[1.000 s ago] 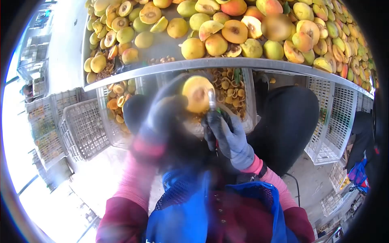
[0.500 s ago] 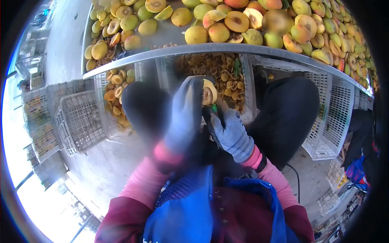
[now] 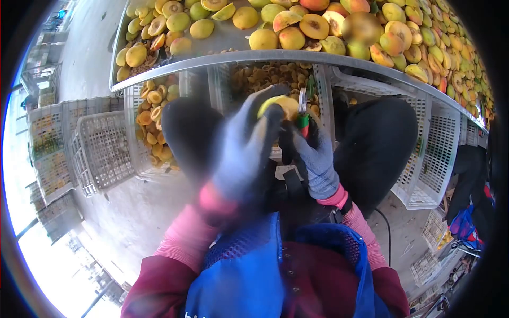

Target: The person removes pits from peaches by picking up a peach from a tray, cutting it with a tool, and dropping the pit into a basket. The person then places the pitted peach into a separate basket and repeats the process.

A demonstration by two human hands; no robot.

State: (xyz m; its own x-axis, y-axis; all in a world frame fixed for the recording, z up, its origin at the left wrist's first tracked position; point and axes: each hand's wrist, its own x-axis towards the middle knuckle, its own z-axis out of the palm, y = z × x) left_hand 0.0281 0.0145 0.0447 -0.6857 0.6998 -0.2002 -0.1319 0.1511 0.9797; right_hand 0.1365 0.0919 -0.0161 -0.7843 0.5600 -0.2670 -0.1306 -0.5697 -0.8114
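In front of my lap, my gloved left hand (image 3: 238,140) is closed around a yellow peach half (image 3: 286,107), its fingers wrapping the fruit. Gripped in my right hand (image 3: 319,164), also gloved, is a pitting tool (image 3: 303,123) with a green and red handle. Its looped metal head points up and stands right beside the peach half; whether they touch I cannot tell. Part of the handle is hidden by my fingers. Beneath both hands, a white crate (image 3: 324,103) holds many hollowed, brownish-yellow peach halves.
A metal-edged table (image 3: 212,59) spans the far side, heaped with whole and cut peaches (image 3: 313,26). On the left, a crate of peach halves (image 3: 154,119) adjoins a grey crate (image 3: 103,151). White crates (image 3: 429,153) stand right of my knee. Another person's leg (image 3: 469,169) shows far right.
The peach half has turned, so its pit side no longer faces me. My right hand has shifted slightly right, and the tool's metal head now shows upright beside the fruit.
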